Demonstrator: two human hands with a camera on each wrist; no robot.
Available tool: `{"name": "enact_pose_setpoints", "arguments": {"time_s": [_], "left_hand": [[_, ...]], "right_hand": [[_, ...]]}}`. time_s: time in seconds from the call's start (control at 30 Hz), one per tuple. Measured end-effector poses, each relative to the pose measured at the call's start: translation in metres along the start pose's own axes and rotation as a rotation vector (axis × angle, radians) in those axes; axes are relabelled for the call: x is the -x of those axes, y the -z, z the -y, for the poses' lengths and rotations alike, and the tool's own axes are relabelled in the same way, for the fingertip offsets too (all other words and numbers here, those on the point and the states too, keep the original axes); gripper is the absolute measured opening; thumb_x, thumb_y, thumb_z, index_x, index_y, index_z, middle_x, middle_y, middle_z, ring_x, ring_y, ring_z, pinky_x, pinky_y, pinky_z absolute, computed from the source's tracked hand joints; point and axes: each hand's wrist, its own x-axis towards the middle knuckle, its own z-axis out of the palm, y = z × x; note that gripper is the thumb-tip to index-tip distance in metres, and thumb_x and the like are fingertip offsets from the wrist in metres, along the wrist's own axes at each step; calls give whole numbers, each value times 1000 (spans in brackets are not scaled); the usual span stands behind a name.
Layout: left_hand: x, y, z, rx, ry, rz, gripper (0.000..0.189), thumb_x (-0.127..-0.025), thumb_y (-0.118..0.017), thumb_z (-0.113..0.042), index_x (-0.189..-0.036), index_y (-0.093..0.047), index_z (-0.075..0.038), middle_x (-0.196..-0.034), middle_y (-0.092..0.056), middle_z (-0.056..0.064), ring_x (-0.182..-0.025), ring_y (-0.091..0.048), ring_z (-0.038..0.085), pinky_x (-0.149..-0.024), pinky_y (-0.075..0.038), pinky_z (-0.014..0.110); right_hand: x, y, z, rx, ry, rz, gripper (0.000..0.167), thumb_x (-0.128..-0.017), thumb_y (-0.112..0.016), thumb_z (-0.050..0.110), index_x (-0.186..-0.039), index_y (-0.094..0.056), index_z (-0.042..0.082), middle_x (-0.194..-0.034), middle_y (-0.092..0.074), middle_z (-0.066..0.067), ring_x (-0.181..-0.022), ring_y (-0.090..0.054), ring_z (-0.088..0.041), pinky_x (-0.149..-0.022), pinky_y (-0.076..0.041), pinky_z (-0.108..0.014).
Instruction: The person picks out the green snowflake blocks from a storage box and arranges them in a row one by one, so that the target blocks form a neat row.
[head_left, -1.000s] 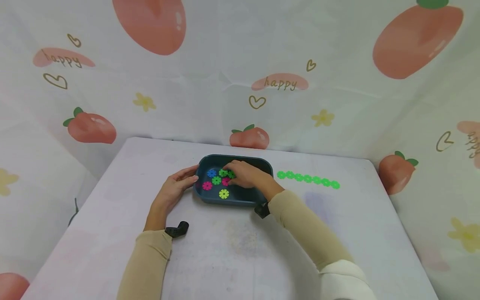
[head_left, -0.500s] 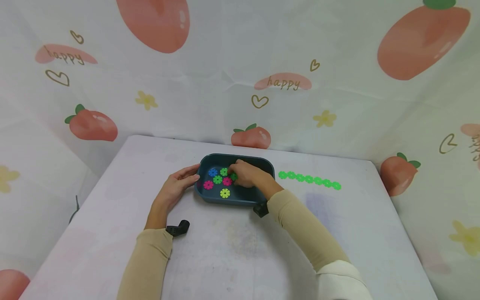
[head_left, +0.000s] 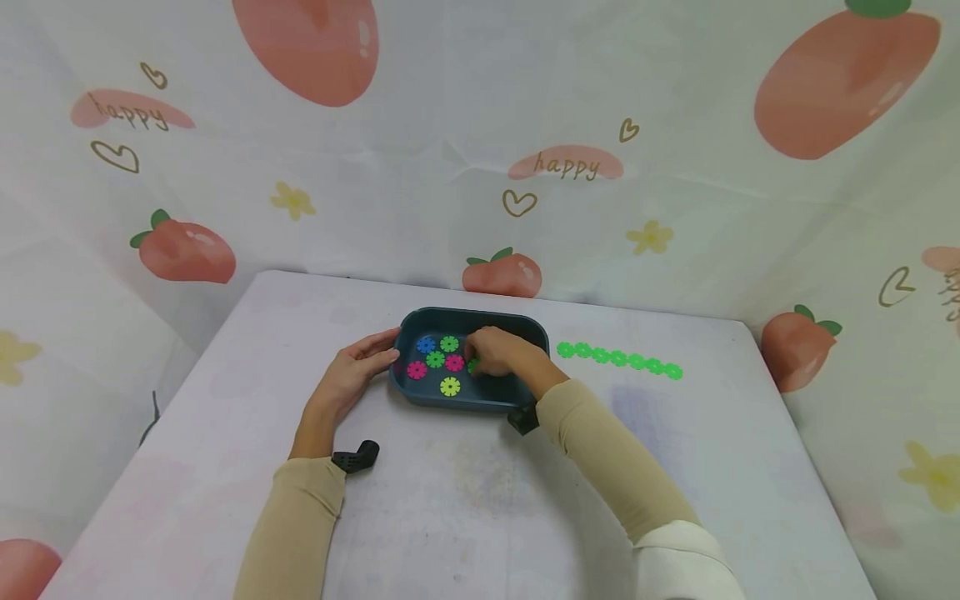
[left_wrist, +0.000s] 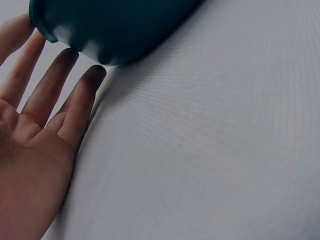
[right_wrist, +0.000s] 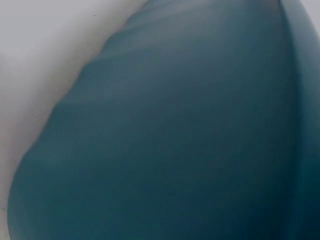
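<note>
A dark teal plastic tub (head_left: 480, 403) stands on the table with several small snowflake discs inside. At its left end my left hand (head_left: 352, 375) touches the tub, and in the left wrist view its nearly straight fingertips meet the teal wall (left_wrist: 115, 30). Inside the tub my right hand (head_left: 497, 350) pinches a green snowflake disc (head_left: 472, 366), mostly hidden by the fingers. Left of it lie a blue disc (head_left: 426, 344), two more green discs, a pink disc (head_left: 454, 362), another pink disc (head_left: 417, 369) and a yellow disc (head_left: 450, 387). Only the tub's outer wall (right_wrist: 165, 125) fills the right wrist view.
To the right of the tub, a row of several bright green discs (head_left: 618, 358) runs along the white table (head_left: 450, 517). A patterned cloth backdrop (head_left: 420, 167) hangs right behind the table's far edge. Both wrists wear black camera mounts (head_left: 356, 457).
My right hand has drawn a green disc from among the others, a little right and toward me within the tub. The left hand has stayed at the tub's left end.
</note>
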Motion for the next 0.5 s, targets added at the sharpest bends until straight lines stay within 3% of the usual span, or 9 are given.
{"name": "enact_pose_setpoints", "arguments": {"time_s": [0.27, 0.5], "left_hand": [[1, -1, -1, 11, -22, 0, 63, -95, -73, -34, -151, -50, -15, -159, -48, 6, -141, -48, 12, -100, -47, 13], [3, -2, -3, 21, -30, 6, 63, -96, -72, -32, -151, -50, -14, -160, -47, 7, -140, -48, 11, -99, -48, 13]], "right_hand": [[5, 3, -5, -92, 32, 10, 9, -97, -72, 23, -100, -70, 15, -103, -68, -1, -95, -57, -17, -89, -53, -31], [14, 8, -8, -206, 80, -61, 7, -97, -72, 21, -103, -70, 18, -98, -68, 1, -91, -58, -17, -82, -52, -29]]}}
